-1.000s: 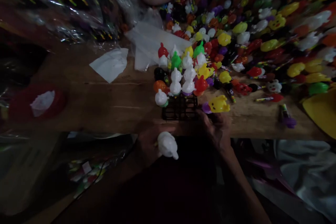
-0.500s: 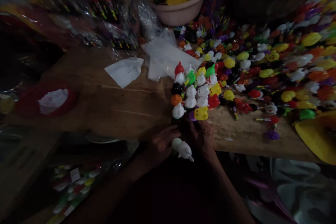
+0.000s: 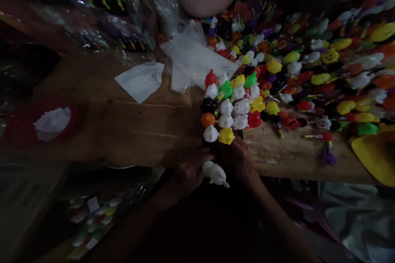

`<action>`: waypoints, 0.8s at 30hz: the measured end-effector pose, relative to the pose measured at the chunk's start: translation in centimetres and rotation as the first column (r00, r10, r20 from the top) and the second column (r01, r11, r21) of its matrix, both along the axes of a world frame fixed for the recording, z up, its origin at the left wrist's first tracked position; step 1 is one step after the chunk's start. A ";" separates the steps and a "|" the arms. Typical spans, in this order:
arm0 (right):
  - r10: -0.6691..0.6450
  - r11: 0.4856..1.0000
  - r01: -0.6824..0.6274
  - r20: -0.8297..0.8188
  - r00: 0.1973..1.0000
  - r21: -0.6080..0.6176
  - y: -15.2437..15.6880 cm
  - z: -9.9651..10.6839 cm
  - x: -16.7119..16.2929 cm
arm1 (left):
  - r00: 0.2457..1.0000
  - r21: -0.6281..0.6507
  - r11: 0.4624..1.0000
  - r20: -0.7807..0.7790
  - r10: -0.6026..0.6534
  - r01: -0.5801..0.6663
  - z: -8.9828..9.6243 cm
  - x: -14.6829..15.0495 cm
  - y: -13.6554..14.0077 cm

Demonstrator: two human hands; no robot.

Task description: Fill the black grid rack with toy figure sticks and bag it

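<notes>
Small plastic animal-head toys (image 3: 226, 107) stand upright in close rows at the middle of the table, in white, red, green, yellow, orange and black. My right hand (image 3: 240, 157) is closed just below a yellow animal toy (image 3: 226, 135) at the near end of these rows; its lower part is hidden in shadow. My left hand (image 3: 189, 172) is at the table edge with bent fingers. Against its palm side lies a white animal toy (image 3: 217, 174) with a pale round piece, over the dark space before my body. The left fingertips are dim and partly hidden.
Many loose toys (image 3: 321, 78) cover the right side. Clear plastic bags (image 3: 197, 65) and white paper (image 3: 142, 80) lie behind. A pink basin (image 3: 210, 2) stands at the back, a red dish (image 3: 72, 125) at left, a yellow rounded object (image 3: 370, 160) at right. Below the table is a toy-filled bag (image 3: 95, 222).
The yellow toy has shifted left beside the white one at the near end of the rows; the purple piece next to it no longer shows. The view has moved slightly.
</notes>
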State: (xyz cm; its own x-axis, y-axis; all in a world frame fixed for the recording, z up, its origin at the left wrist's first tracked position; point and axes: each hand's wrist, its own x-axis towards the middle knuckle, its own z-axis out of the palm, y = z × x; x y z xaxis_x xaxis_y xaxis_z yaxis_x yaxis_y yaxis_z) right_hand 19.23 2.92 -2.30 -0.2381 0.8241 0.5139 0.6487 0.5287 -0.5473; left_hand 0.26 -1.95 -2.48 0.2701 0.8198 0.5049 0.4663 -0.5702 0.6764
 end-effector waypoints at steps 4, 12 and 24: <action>0.018 0.999 -0.017 0.036 0.999 -0.036 0.5 -0.2 -0.2 | 0.999 0.013 1.000 -0.036 -0.004 0.004 0.2 -0.1 0.3; -0.049 0.997 0.049 0.009 0.999 -0.066 0.7 -0.8 -0.5 | 0.996 0.096 0.995 -0.085 0.008 0.000 0.0 0.0 0.3; 0.018 0.998 -0.024 -0.093 0.995 -0.063 0.2 -1.1 -0.8 | 0.992 0.046 0.999 -0.124 0.010 -0.004 -0.3 -1.2 -0.6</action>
